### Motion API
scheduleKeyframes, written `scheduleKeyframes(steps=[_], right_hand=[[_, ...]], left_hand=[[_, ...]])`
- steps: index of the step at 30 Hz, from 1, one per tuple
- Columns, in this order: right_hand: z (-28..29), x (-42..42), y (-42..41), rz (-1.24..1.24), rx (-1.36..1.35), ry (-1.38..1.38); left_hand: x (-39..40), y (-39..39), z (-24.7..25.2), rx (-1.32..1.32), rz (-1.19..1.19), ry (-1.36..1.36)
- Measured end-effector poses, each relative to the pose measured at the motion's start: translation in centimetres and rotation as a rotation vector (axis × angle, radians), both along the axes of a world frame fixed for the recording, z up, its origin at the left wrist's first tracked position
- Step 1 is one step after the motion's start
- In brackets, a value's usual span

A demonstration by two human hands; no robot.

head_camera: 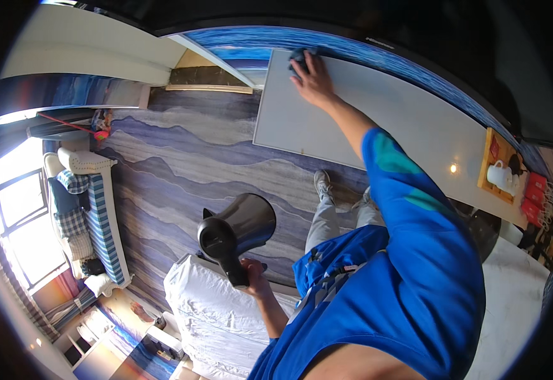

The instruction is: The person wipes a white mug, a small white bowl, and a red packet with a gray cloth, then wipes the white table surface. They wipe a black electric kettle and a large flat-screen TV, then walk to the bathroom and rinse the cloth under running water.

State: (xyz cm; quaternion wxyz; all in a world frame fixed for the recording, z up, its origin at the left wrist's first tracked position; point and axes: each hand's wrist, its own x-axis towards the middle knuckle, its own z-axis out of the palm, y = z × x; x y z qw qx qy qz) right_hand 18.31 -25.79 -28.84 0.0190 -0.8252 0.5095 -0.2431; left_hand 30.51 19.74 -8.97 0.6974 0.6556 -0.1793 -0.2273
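Observation:
My left hand grips the handle of a dark, glossy electric kettle, which is tilted over the patterned carpet. The kettle's lid end is towards the lower left and its wide base towards the upper right. My right arm reaches forward, and my right hand lies palm down on a dark bunched cloth, its fingers spread over it. Under the cloth is the far left corner of a long pale desk top. The cloth is partly hidden by the fingers.
A wooden tray with white mugs stands at the desk's right, beside red packets. A large black television hangs over the back edge. A bed with white bedding is lower left; a striped sofa stands by the window.

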Motion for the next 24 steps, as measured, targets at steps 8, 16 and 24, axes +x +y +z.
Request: scheduleKeyframes(steps=[8,16,24], right_hand=[[-2.2,-39.0,16.5,-0.743,0.065,0.146],[-0.4,-29.8,27.3,-0.588,0.147,0.128],[3.5,-7.7,21.4,-0.023,0.312,0.067]], left_hand=[[1.7,-6.1,-0.4,-0.065,-0.161,0.050],[1.2,-9.0,0.9,-0.049,-0.137,0.094],[3.0,-5.1,1.1,-0.026,-0.001,0.073]])
